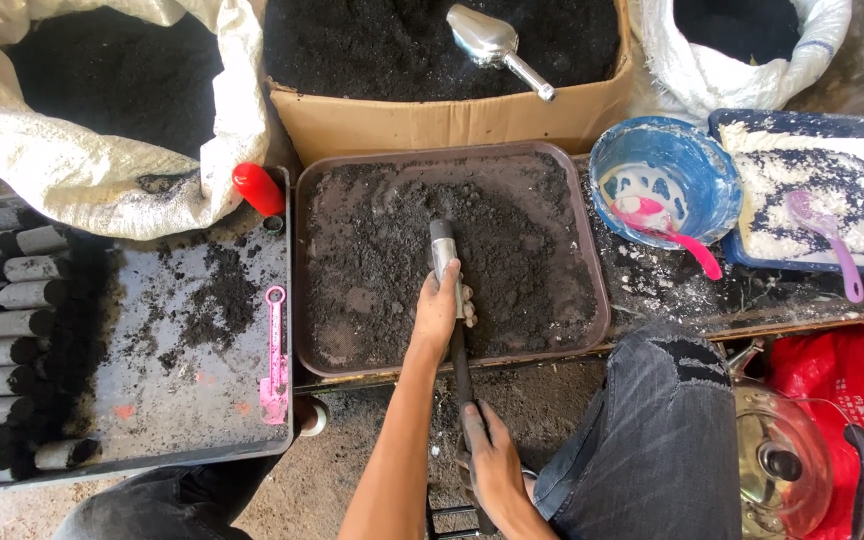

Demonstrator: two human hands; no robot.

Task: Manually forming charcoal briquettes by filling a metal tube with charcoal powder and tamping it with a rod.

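My left hand [441, 305] grips the upper part of a narrow metal tube tool [443, 243]. The tool's far end is pushed into black charcoal powder in the brown tray [594, 290]. My right hand [485, 458] is closed around the tool's dark lower rod, nearer my body and below the tray's front edge. The tool lies roughly along the tray's middle, pointing away from me.
A cardboard box [432, 122] of black powder holds a metal scoop [492, 45]. White sacks [142, 170] stand at back left and right. At left are a grey tray [162, 390], a pink spoon [274, 360], black cylinders [12, 300] and a red cap [258, 188]. At right are a blue bowl [697, 165], a blue tray [822, 190] and a kettle [787, 455].
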